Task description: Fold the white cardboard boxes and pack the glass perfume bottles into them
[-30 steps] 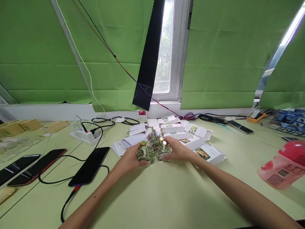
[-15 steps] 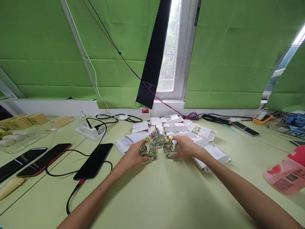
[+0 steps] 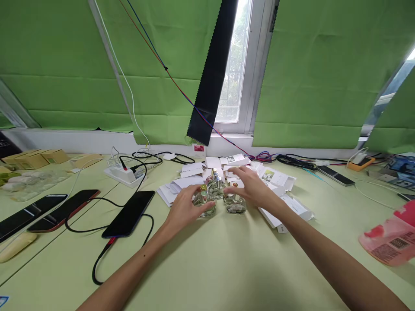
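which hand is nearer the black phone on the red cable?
Left. The left hand rests on a perfume bottle just right of the black phone. The right hand hovers over the bottles farther right, beyond the left hand.

Left hand (image 3: 184, 208) grips a perfume bottle (image 3: 205, 206); right hand (image 3: 250, 188) hovers over another bottle (image 3: 234, 204).
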{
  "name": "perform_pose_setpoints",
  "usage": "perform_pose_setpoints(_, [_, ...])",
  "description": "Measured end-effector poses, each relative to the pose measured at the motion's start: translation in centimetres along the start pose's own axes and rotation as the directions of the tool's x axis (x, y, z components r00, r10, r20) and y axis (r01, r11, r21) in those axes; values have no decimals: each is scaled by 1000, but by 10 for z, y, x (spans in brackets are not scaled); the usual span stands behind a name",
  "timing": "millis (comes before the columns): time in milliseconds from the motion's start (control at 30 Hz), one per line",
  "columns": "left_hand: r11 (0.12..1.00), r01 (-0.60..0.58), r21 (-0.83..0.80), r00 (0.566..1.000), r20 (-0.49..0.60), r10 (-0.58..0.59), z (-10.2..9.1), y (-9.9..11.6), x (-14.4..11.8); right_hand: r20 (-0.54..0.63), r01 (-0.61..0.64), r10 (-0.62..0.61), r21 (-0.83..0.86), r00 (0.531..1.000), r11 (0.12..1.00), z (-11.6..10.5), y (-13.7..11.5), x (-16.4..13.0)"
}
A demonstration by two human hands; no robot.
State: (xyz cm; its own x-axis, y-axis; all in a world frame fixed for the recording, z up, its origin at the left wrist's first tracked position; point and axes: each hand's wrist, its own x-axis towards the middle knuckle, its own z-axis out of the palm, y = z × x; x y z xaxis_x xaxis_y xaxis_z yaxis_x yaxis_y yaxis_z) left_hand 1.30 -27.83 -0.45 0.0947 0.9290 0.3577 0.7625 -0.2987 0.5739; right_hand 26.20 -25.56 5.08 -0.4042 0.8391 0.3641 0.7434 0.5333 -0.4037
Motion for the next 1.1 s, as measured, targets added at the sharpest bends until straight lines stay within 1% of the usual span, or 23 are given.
perform_pose_setpoints(33, [1000,-1,-3,999,-42,1,2,2,0,-19,59,-59,5,998,998,-1,-10,5])
perform_pose_setpoints(67, [1000,-1,-6,997,-78,1,4,4,0,-8,109,-109,6,994,994,0,-21,11])
perform_pose_setpoints(100, [1000,-3,-13,995,-97,2,6,6,-1,46,147,-146,-9,988,989,1,-32,18])
perform_pose_setpoints(133, [1000,-6,-26,995,-100,4,8,7,-1,104,164,-158,-46,982,985,3,-42,26])
perform_pose_setpoints(200, [997,-1,-71,998,-61,-3,12,10,-3,223,159,-129,-122,966,980,8,-60,41])
perform_pose_setpoints(233, [995,10,-101,999,-38,-14,14,10,-3,261,151,-109,-144,959,978,11,-66,49])
perform_pose_setpoints(300, [988,42,-147,999,-11,-45,18,10,-5,354,163,-84,-198,932,966,15,-74,61])
perform_pose_setpoints(367, [984,56,-170,998,5,-56,22,8,-7,414,198,-78,-255,907,946,18,-78,70])
perform_pose_setpoints(467, [984,37,-175,999,3,-37,29,3,-7,459,220,-75,-271,885,937,21,-78,79])
perform_pose_setpoints(600, [985,-5,-171,1000,-8,4,37,-2,-6,494,266,-103,-270,863,925,20,-80,84])
perform_pose_setpoints(700, [983,-14,-184,1000,-1,14,39,-2,-5,502,295,-127,-270,856,917,12,-84,84])
perform_pose_setpoints(800, [985,-8,-172,1000,-13,6,38,0,-5,480,298,-140,-272,866,915,1,-86,83])
perform_pose_setpoints(867, [986,4,-165,1000,-23,-8,38,2,-6,459,285,-140,-262,877,922,-2,-84,83])
perform_pose_setpoints(933, [986,18,-167,1000,-19,-22,37,3,-6,444,264,-128,-260,887,929,-1,-80,84])
perform_pose_setpoints(1100, [983,16,-183,1000,-11,-18,38,1,-6,409,209,-89,-258,908,943,13,-64,83])
